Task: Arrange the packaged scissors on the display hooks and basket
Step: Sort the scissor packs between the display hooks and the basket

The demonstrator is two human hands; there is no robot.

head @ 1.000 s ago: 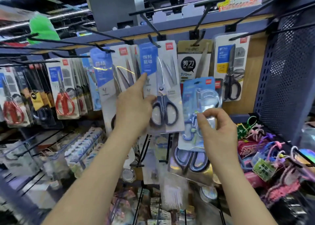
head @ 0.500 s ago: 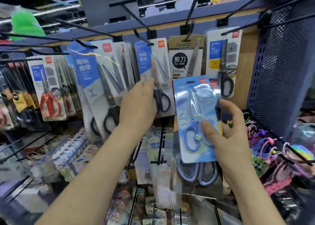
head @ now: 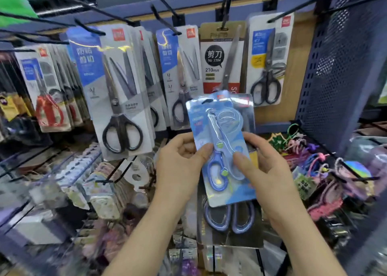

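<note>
Left hand point(head: 180, 167): narrow grip, pinching blue scissors pack point(head: 219, 129) at left edge. Right hand point(head: 266, 171): same, right edge.

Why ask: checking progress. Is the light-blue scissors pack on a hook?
No, the left hand and right hand hold the light-blue scissors pack unhung.

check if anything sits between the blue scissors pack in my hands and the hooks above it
Nothing visible does. The left hand and right hand grip the blue scissors pack in open air in front of the display. The hooks above point their free tips outward, though they already carry hanging packs farther back.
</note>
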